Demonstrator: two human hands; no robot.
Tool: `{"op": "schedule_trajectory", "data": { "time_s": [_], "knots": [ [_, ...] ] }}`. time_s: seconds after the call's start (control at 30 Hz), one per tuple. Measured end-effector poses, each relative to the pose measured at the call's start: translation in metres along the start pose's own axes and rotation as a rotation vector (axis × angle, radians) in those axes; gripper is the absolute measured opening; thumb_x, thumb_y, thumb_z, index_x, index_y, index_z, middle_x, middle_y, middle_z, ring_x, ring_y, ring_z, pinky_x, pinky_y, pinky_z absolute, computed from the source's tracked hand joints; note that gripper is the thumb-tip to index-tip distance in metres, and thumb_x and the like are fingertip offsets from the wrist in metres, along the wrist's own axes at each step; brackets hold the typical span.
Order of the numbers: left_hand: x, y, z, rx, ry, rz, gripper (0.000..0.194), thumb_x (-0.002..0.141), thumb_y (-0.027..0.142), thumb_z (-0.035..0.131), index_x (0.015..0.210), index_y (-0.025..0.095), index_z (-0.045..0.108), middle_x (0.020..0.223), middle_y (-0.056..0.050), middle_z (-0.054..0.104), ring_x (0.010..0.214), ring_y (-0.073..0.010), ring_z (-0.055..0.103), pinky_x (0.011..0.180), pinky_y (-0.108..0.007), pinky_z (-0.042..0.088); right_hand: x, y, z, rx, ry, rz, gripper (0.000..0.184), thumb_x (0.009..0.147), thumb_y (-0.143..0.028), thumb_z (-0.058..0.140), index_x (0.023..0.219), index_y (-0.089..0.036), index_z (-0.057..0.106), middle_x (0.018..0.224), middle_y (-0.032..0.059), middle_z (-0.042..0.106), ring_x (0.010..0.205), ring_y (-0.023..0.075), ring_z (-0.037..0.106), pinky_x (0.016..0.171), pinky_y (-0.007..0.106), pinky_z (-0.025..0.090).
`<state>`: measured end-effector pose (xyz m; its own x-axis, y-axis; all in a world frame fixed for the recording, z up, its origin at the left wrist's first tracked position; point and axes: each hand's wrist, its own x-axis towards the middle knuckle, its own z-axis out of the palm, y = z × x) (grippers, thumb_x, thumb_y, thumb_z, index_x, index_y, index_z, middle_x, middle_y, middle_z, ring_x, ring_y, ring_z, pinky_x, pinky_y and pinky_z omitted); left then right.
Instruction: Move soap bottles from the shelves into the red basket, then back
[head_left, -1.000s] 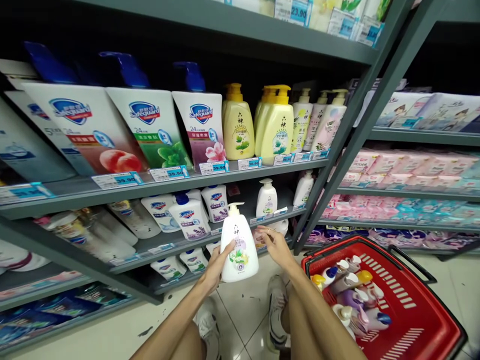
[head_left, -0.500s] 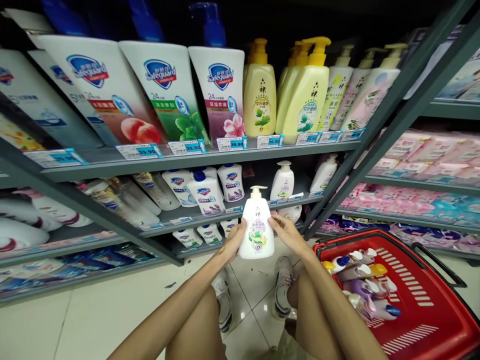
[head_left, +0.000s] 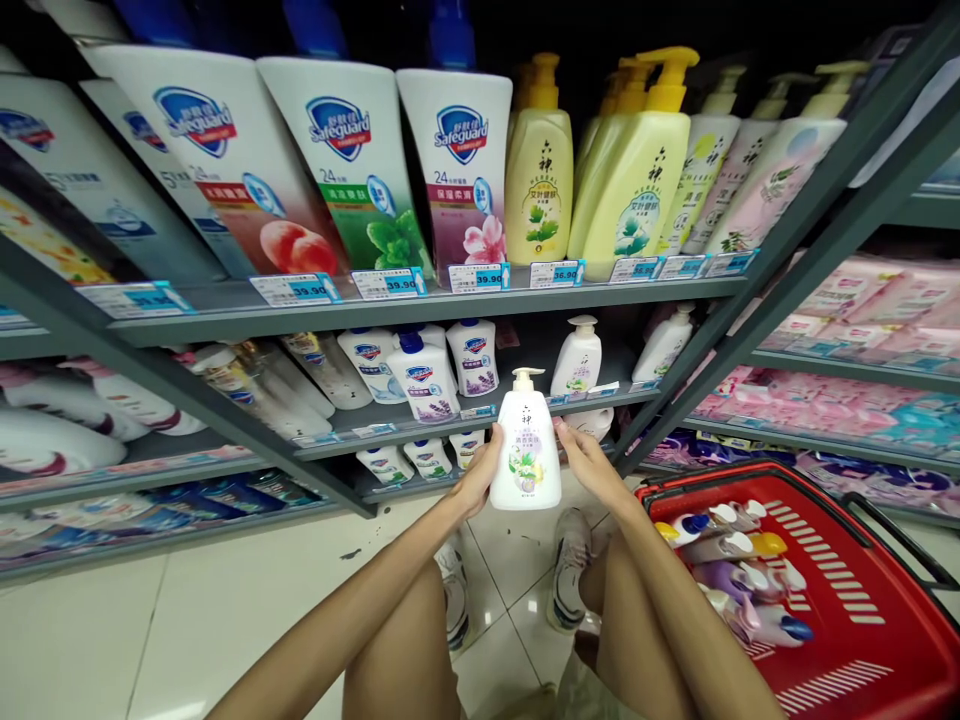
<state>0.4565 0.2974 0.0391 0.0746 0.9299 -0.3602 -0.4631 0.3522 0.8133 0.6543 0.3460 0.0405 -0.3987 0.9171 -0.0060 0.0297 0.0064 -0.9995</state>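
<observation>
A white pump bottle of body wash (head_left: 526,455), its label printed with green leaves and flowers, is held upright in front of the shelves. My left hand (head_left: 480,475) grips its left side, with the fingers partly hidden behind it. At the right edge of the bottle, my right hand (head_left: 589,460) has its fingertips against the upper side. Behind it on the middle shelf stands a similar white pump bottle (head_left: 577,358). White bottles with purple flower labels (head_left: 424,378) stand to the left of that one.
Large Safeguard bottles (head_left: 341,165) and yellow pump bottles (head_left: 540,180) line the upper shelf (head_left: 420,312), above price tags. A red shopping basket (head_left: 892,540) holding several bottles (head_left: 739,545) is on the floor at my right. Pink packs (head_left: 817,400) fill the shelves farther right.
The view has shifted slightly, so shelves and basket appear farther right. The body wash bottle has turned and tilted a little between my hands.
</observation>
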Motion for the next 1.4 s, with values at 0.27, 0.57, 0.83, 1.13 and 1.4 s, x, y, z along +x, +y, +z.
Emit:
{"op": "schedule_trajectory", "data": {
  "time_s": [0.27,0.57,0.83,1.13,1.4],
  "knots": [
    [0.001,-0.002,-0.002,0.032,0.009,0.005,0.083,0.088,0.081,0.058,0.132,0.013,0.074,0.132,-0.021,0.075,0.121,-0.0367,0.073,0.109,-0.048,0.058,0.001,0.001,-0.001,-0.006,0.018,0.003,0.063,0.094,-0.079,0.055,0.094,-0.018,0.074,0.098,0.0071,0.078,0.088,0.0227,0.071,0.078,0.033,0.058],
    [0.000,-0.001,-0.004,0.066,-0.006,0.084,0.089,0.077,0.082,0.073,0.134,0.014,0.066,0.127,-0.020,0.077,0.115,-0.0346,0.075,0.104,-0.046,0.059,0.002,0.001,-0.003,0.019,-0.012,0.021,0.052,0.092,-0.068,0.066,0.096,-0.018,0.080,0.101,0.0064,0.078,0.093,0.0229,0.070,0.087,0.035,0.058],
    [0.007,0.034,-0.004,0.420,-0.070,0.481,0.072,0.081,0.073,0.076,0.125,0.019,0.061,0.120,-0.013,0.076,0.113,-0.0298,0.071,0.098,-0.037,0.058,0.029,-0.028,-0.013,0.008,-0.138,-0.207,0.049,0.095,-0.061,0.068,0.130,-0.026,0.075,0.137,0.0039,0.071,0.130,0.0246,0.063,0.119,0.040,0.045],
    [0.059,0.076,-0.004,0.883,-0.054,0.808,0.058,0.099,0.056,0.062,0.143,0.018,0.064,0.144,-0.016,0.064,0.136,-0.0334,0.056,0.116,-0.046,0.045,0.084,-0.030,-0.034,-0.164,-0.017,-0.456,0.057,0.100,-0.062,0.061,0.148,-0.031,0.064,0.153,0.0053,0.060,0.148,0.0248,0.049,0.127,0.042,0.036],
    [0.088,0.074,-0.002,0.715,-0.086,0.798,0.066,0.101,0.060,0.057,0.149,0.014,0.058,0.155,-0.017,0.058,0.142,-0.0326,0.055,0.121,-0.044,0.042,0.104,-0.020,-0.035,-0.204,0.026,-0.507,0.059,0.105,-0.060,0.054,0.154,-0.028,0.059,0.158,0.0068,0.055,0.149,0.0241,0.048,0.128,0.040,0.035]
  ]
}}
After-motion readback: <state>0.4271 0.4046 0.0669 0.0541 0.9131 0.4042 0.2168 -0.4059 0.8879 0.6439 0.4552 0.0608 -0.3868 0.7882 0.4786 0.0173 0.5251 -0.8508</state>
